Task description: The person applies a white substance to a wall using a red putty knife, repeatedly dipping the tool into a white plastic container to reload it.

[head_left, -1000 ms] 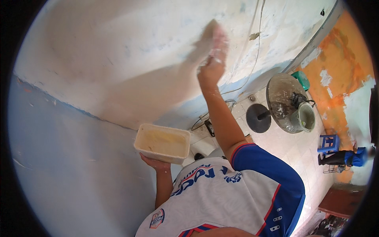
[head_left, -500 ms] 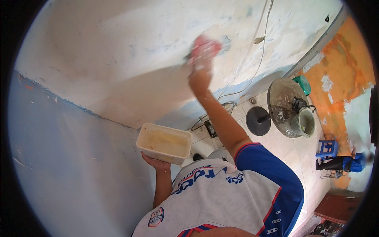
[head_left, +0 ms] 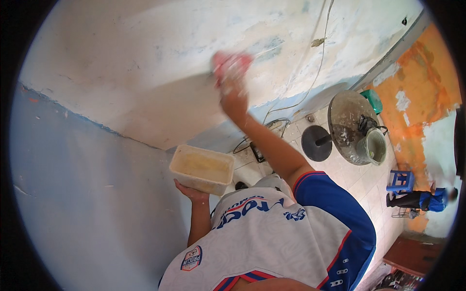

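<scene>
My right hand (head_left: 234, 97) is raised against the patchy off-white wall (head_left: 145, 43), gripping a red, white-smeared flat tool (head_left: 228, 63); motion blurs both, so its exact kind is unclear. Lower down, my left hand (head_left: 191, 190) supports a rectangular cream plastic tub (head_left: 201, 165) from beneath, with pale yellowish residue inside. The tub is close to where the blue-grey wall (head_left: 87, 194) meets the white one. A thin cable (head_left: 318, 72) runs over the white surface to the right of my right hand.
A round stained table (head_left: 344, 116) holds a grey bucket (head_left: 374, 145) and black bag, beside a green container (head_left: 373, 100). Nearby are a round black base (head_left: 315, 145), coiled cables, a blue stool (head_left: 400, 182), a person (head_left: 427, 199) by the orange wall, and a brown cabinet (head_left: 405, 252).
My right hand has swept left and downward along the wall, bringing the red tool clearly into view. My left hand and the tub have moved slightly up.
</scene>
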Motion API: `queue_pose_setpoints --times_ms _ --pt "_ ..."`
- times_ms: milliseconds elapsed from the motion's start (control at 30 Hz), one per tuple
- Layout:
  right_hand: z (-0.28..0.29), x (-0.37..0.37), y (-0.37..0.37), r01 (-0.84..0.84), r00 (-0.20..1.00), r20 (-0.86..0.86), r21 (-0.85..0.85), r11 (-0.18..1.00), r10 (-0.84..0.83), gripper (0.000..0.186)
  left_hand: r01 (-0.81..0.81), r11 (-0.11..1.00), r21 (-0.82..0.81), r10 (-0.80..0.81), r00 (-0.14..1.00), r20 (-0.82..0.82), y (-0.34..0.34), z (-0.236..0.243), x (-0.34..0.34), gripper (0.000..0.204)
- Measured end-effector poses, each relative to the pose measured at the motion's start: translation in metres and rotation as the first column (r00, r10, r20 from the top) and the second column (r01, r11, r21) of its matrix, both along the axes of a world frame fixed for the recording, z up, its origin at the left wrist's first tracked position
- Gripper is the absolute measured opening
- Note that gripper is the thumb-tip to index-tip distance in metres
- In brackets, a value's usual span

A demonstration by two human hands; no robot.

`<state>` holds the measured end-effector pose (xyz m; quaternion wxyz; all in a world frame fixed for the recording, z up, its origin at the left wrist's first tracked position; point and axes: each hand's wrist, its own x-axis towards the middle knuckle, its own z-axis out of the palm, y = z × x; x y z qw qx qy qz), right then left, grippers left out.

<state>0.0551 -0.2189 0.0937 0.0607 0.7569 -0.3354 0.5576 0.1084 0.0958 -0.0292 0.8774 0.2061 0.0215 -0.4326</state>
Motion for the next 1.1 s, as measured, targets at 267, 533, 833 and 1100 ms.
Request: queue_pose_setpoints --times_ms 267,533,833,1100 --pt "0.038 -0.099 0.008 -0.226 0.868 0.489 0.240 0.944 0.084 0.038 -0.067 0.997 0.040 0.065 0.997 0.051 0.020 0.006 -0.014 0.082" --pt "-0.009 -0.015 0.044 -0.314 0.949 -0.058 -0.078 0.946 0.310 0.048 -0.071 0.995 0.074 0.067 0.996 0.054 0.023 0.003 -0.013 0.083" --pt "0.044 -0.080 -0.036 -0.071 0.929 0.333 0.592 0.803 -0.164 0.032 -0.066 0.990 0.122 0.068 0.998 -0.017 0.036 -0.005 -0.012 0.081" --pt "0.033 -0.045 0.080 -0.809 0.567 0.791 0.479 0.341 0.232 0.031 -0.082 0.997 0.001 0.082 0.994 0.072 0.010 0.016 -0.004 0.079"
